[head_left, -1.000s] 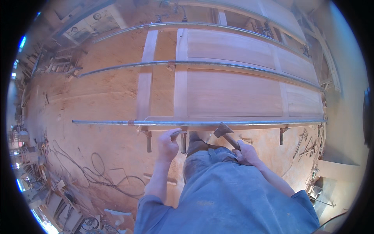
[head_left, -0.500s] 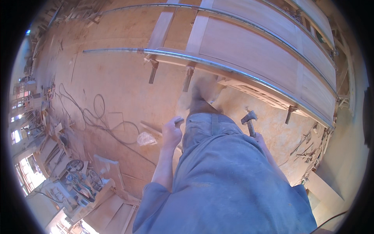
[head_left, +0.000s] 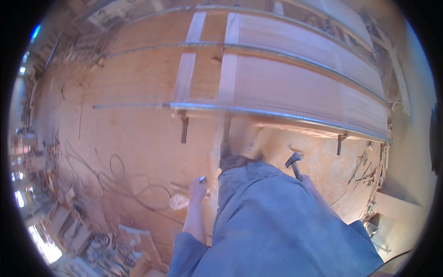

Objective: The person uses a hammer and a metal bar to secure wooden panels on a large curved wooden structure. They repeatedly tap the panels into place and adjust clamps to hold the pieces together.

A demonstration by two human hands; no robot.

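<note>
A hammer (head_left: 293, 160) rises head-up from my right hand (head_left: 306, 181), which is closed round its handle beside my right hip. On the other side, my left hand (head_left: 197, 189) is closed on a small object with a pale end; blur hides its kind. Ahead of me lies a large panelled wooden assembly (head_left: 286, 83). Long metal bar clamps (head_left: 277, 114) run across it, the nearest along its near edge. Neither hand touches the assembly.
Looped cables (head_left: 117, 168) and a crumpled clear plastic bag (head_left: 179, 201) lie on the dusty floor at left. Offcuts and machine parts (head_left: 101, 249) crowd the lower left. Clamp handles (head_left: 184, 129) hang below the near bar. Thin metal tools (head_left: 364, 173) lie at right.
My view has tilted up, so the assembly and clamps sit lower in the picture and more of their far side shows. Both hands keep their hold, and my left hand appears lower.
</note>
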